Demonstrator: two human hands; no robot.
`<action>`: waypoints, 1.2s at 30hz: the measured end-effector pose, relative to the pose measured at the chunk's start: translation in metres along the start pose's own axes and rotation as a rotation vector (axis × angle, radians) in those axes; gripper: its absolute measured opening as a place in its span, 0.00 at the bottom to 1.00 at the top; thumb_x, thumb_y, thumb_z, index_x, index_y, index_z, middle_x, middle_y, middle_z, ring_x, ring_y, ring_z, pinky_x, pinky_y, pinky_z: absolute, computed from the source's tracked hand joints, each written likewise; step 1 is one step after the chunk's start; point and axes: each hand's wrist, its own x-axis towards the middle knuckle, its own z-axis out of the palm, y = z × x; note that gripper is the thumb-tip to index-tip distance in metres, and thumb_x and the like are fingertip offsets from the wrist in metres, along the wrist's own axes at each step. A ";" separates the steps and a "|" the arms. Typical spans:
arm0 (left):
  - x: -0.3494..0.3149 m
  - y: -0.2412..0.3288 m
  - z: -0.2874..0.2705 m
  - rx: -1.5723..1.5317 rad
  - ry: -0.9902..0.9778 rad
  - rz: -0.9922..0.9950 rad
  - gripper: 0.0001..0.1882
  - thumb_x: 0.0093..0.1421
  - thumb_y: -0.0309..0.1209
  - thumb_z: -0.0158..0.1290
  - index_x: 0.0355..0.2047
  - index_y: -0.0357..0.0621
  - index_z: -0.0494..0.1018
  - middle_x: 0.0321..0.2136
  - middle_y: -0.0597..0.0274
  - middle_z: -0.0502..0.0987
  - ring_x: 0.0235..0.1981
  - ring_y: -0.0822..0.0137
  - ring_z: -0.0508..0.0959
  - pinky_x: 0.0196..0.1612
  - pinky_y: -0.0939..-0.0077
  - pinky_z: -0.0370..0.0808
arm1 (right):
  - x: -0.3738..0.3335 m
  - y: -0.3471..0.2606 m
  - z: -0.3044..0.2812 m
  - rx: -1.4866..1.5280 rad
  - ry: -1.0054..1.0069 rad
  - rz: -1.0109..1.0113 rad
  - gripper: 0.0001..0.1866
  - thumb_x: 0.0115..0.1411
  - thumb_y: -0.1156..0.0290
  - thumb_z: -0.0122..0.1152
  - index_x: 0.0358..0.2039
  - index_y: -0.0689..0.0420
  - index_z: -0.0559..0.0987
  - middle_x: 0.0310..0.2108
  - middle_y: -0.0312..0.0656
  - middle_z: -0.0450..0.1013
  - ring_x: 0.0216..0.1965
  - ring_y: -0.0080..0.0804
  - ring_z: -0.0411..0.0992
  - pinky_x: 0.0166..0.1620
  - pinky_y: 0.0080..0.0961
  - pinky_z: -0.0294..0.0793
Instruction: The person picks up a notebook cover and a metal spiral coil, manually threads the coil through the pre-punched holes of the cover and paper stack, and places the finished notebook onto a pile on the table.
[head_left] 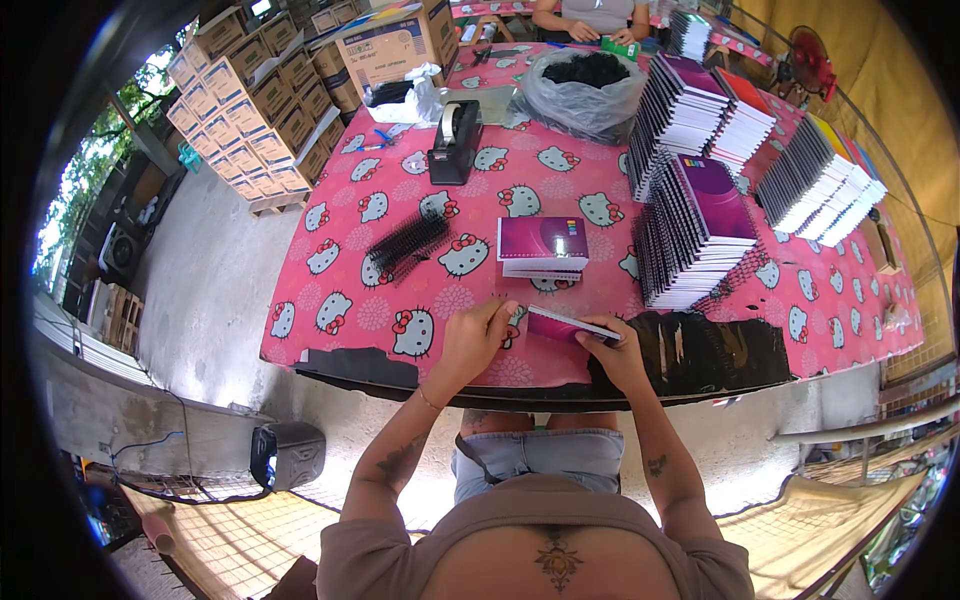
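Observation:
My right hand [618, 352] grips a small purple-covered notebook [560, 326] by its right end, thumb on top, just over the table's near edge. At the notebook's left end, my left hand [478, 338] is closed in a pinch; what its fingertips hold is too small to make out. Just beyond my hands lies a short pile of purple-covered notebooks [542, 240], with no coil showing on them. To the left of that pile rests a bunch of black spiral binding coils [408, 246].
Tall stacks of coil-bound notebooks [700, 215] stand on the right. Farther back are a black tape dispenser [455, 143], a plastic bag of black coils [585, 90] and a cardboard box [400, 50]. Another person's hands [600, 34] work at the far side. Stacked cartons [255, 120] stand left.

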 end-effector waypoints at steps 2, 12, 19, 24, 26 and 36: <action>0.006 0.001 -0.003 0.000 -0.039 -0.005 0.11 0.65 0.32 0.56 0.42 0.37 0.79 0.22 0.54 0.78 0.22 0.66 0.78 0.26 0.72 0.72 | -0.001 -0.001 -0.002 -0.005 -0.016 0.018 0.10 0.58 0.79 0.67 0.42 0.61 0.81 0.33 0.31 0.75 0.36 0.16 0.70 0.42 0.15 0.69; 0.020 -0.003 -0.029 -0.016 -0.274 0.380 0.11 0.59 0.33 0.61 0.41 0.44 0.77 0.31 0.55 0.75 0.29 0.54 0.78 0.31 0.62 0.73 | -0.005 -0.021 0.003 -0.144 -0.099 -0.038 0.10 0.58 0.79 0.66 0.42 0.62 0.81 0.34 0.34 0.76 0.36 0.19 0.70 0.41 0.18 0.69; 0.013 0.012 -0.026 0.075 -0.114 0.528 0.11 0.62 0.30 0.57 0.43 0.43 0.74 0.27 0.57 0.73 0.28 0.57 0.78 0.30 0.61 0.73 | -0.010 -0.005 0.003 -0.015 -0.019 0.003 0.08 0.58 0.81 0.65 0.39 0.63 0.80 0.31 0.31 0.72 0.33 0.18 0.67 0.39 0.17 0.66; 0.011 0.007 -0.020 -0.072 -0.163 0.373 0.10 0.64 0.30 0.55 0.44 0.41 0.75 0.24 0.57 0.76 0.24 0.61 0.78 0.29 0.64 0.74 | -0.013 -0.014 0.007 -0.024 -0.005 -0.023 0.08 0.58 0.81 0.65 0.39 0.63 0.79 0.30 0.30 0.70 0.32 0.17 0.65 0.39 0.16 0.65; 0.011 0.012 -0.023 -0.144 -0.229 0.342 0.10 0.66 0.31 0.53 0.44 0.39 0.76 0.23 0.57 0.77 0.23 0.63 0.78 0.29 0.66 0.74 | -0.014 -0.013 0.007 -0.020 0.010 -0.042 0.08 0.58 0.81 0.66 0.38 0.63 0.80 0.30 0.30 0.70 0.32 0.17 0.66 0.40 0.16 0.65; 0.017 -0.004 -0.019 -0.333 -0.462 0.117 0.11 0.67 0.30 0.51 0.44 0.36 0.77 0.22 0.60 0.80 0.23 0.67 0.77 0.29 0.71 0.74 | -0.018 -0.012 0.007 -0.079 -0.016 -0.064 0.08 0.59 0.80 0.65 0.40 0.62 0.82 0.28 0.30 0.72 0.32 0.16 0.66 0.63 0.24 0.59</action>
